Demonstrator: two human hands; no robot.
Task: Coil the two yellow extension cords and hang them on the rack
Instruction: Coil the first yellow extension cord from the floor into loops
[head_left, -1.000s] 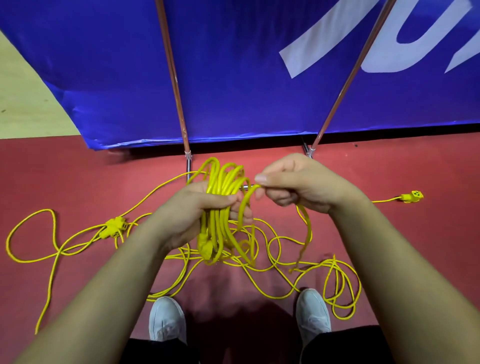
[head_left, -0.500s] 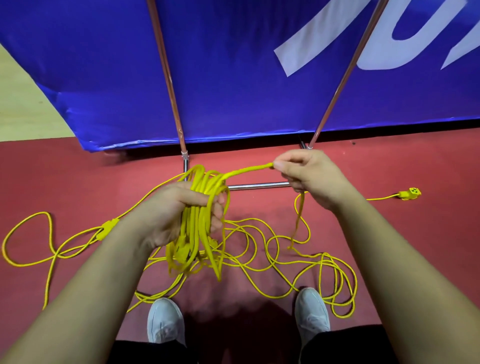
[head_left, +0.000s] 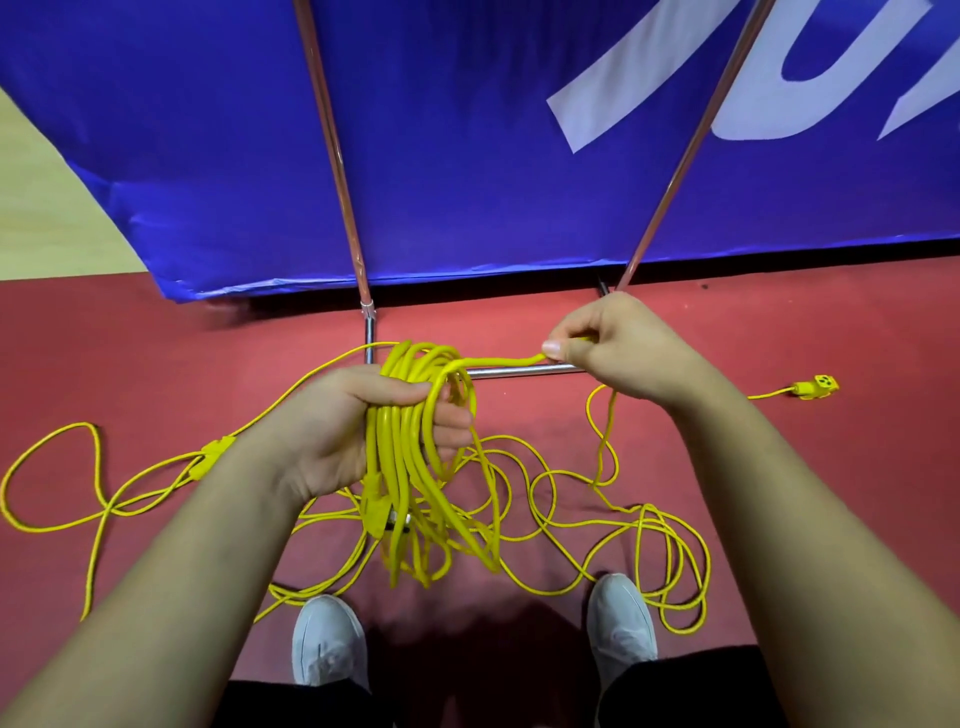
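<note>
The yellow extension cord coil (head_left: 415, 441) hangs gripped in the left hand (head_left: 332, 431) while the right hand (head_left: 613, 348) pinches its feed (floor slack (head_left: 597, 514) looks knotty), so pulling could snag.

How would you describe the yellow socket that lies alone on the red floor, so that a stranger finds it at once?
Start at the big blue banner and look down to the red floor. Past the right hand, a thin cord runs to a blocky yellow socket end. Unlike the connector on the left, it lies alone, clear of the tangle.
</note>
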